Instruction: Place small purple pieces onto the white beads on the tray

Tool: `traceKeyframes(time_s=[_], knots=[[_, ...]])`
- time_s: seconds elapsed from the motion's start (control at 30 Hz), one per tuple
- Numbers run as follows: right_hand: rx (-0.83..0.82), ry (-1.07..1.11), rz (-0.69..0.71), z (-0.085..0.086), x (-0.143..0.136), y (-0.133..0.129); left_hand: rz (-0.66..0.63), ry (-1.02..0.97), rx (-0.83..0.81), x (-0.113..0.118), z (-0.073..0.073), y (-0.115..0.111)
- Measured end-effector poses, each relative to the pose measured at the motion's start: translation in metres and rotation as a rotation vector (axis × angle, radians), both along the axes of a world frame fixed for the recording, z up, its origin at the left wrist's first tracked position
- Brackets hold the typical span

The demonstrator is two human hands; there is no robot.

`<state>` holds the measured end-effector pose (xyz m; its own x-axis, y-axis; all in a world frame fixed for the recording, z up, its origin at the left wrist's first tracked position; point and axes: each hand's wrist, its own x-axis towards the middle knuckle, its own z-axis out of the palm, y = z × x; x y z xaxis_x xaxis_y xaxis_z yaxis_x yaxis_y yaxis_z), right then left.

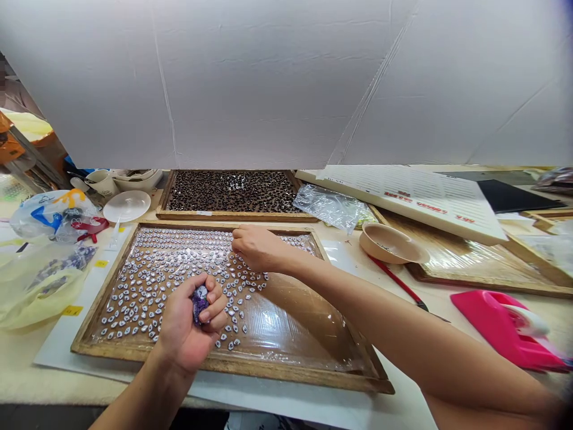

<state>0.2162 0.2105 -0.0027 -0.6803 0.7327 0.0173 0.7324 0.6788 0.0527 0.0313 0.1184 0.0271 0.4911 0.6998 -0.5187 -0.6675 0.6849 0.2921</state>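
My left hand (pixel 181 334) is closed, palm up, round a clump of small shiny purple-and-white pieces (pixel 199 306) that shows between the fingers. It is over the front of a wooden-framed tray (pixel 286 371) with a clear film across its base. Many small white eye-shaped pieces with dark centres (pixel 134 298) lie on the film, in neat rows at the back and loosely scattered toward the left front. My right hand (pixel 253 248) reaches across to the back rows, its thumb and fingers pinched together. Whatever those fingertips hold is hidden.
Behind stands a second tray (pixel 242 216) of dark shiny pieces. At right are a beige bowl (pixel 394 242), a red-handled tool (pixel 398 279), a pink dustpan-like object (pixel 487 325) and a leaning foam board (pixel 425 200). Plastic bags (pixel 49 286) and a white plate (pixel 127 206) lie left.
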Motion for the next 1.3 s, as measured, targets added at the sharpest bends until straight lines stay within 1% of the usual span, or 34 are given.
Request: traceKeyframes(time_s=[0.07, 0.17, 0.23, 0.3, 0.4, 0.47, 0.53, 0.6, 0.63, 0.7, 0.8, 1.0, 1.17, 1.3], knots=[[-0.010, 0.005, -0.002, 0.001, 0.000, 0.000, 0.001, 0.010, -0.002, 0.001, 0.000, 0.000], [-0.030, 0.032, -0.021, 0.008, 0.003, -0.003, 0.003, 0.020, -0.016, 0.002, 0.001, 0.000], [-0.018, 0.096, -0.042, 0.013, 0.006, -0.008, 0.002, 0.014, -0.037, 0.005, 0.002, 0.001], [0.026, 0.216, -0.066, 0.017, 0.011, -0.018, 0.002, 0.000, -0.061, 0.010, 0.003, 0.000], [0.096, 0.467, -0.070, 0.022, 0.017, -0.045, -0.013, -0.030, -0.104, 0.023, 0.003, -0.004], [0.108, 0.634, -0.016, 0.025, 0.018, -0.070, -0.044, -0.055, -0.131, 0.035, 0.001, -0.009], [0.097, 0.753, 0.033, 0.030, 0.017, -0.098, -0.087, -0.087, -0.144, 0.047, -0.004, -0.014], [0.061, 0.788, 0.084, 0.035, 0.013, -0.123, -0.118, -0.126, -0.158, 0.058, -0.007, -0.019], [0.026, 0.770, 0.101, 0.037, 0.011, -0.133, -0.137, -0.151, -0.165, 0.063, -0.008, -0.022], [0.021, 0.736, 0.148, 0.039, 0.008, -0.146, -0.196, -0.205, -0.172, 0.070, -0.009, -0.026], [0.067, 0.731, 0.152, 0.037, 0.007, -0.152, -0.250, -0.273, -0.153, 0.075, -0.008, -0.031], [0.103, 0.775, 0.112, 0.028, 0.016, -0.149, -0.176, -0.304, -0.149, 0.088, -0.007, -0.033], [0.147, 0.765, 0.109, 0.032, 0.024, -0.146, -0.109, -0.270, -0.184, 0.104, -0.001, -0.028], [0.124, 0.740, 0.123, 0.032, 0.029, -0.142, -0.090, -0.256, -0.209, 0.110, -0.004, -0.024]])
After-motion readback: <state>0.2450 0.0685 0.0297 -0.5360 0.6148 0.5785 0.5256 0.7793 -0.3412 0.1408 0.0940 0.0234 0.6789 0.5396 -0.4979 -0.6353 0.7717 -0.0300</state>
